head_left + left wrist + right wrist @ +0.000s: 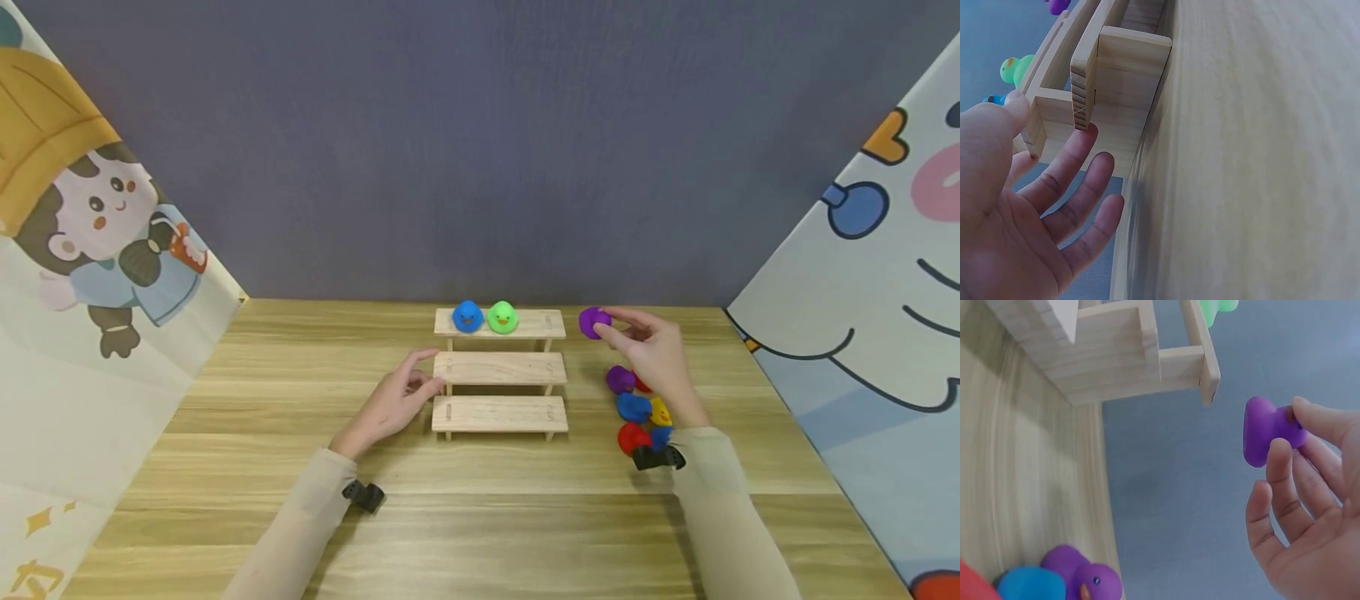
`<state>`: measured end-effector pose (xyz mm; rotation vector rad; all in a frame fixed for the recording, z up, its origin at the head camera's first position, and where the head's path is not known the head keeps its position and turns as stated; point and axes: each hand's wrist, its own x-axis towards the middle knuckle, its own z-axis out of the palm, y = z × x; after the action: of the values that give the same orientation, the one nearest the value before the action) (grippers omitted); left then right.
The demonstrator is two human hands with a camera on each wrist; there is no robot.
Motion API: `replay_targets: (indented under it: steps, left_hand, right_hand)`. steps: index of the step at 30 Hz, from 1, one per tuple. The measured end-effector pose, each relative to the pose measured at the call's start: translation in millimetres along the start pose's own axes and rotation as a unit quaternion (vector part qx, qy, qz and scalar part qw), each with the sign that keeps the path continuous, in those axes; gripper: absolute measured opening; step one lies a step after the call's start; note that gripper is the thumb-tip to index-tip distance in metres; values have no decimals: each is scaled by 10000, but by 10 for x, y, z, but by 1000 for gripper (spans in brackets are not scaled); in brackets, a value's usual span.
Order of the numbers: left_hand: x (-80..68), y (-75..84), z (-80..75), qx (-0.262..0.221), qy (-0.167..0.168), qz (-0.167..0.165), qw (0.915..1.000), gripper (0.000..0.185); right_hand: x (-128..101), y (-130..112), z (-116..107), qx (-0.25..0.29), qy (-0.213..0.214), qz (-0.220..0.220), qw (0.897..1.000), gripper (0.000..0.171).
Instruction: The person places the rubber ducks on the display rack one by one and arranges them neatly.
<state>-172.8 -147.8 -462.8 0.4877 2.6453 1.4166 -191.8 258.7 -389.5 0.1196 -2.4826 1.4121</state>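
Observation:
A three-step wooden display stand stands mid-table. My left hand grips its left end, thumb and index finger about the end of the middle board and other fingers loosely bent in the left wrist view. On the top step sit a blue duck and a green duck, side by side. To the right of that step, my right hand pinches a purple toy duck between thumb and fingers, up off the table. The duck's flat base faces the stand in the right wrist view.
Right of the stand lies a group of ducks: a purple one, a blue one, a red one and a yellow one among them. My right forearm partly covers them. A grey wall rises behind the table.

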Motion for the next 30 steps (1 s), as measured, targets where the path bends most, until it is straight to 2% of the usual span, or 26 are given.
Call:
replay_targets:
  steps: [6, 17, 30]
  left_hand:
    - [-7, -3, -4, -13, -30, -15, 10000, 63]
    - [-10, 6, -10, -13, -19, -1, 10000, 63]
    - [-14, 19, -11, -31, -39, 35, 10000, 64]
  right_hand:
    - [52, -55, 83, 57, -147, -165, 9997, 40]
    - [131, -147, 209, 159, -457, -59, 9988, 45]
    - [201, -295, 358, 357, -905, -241, 9950, 43]
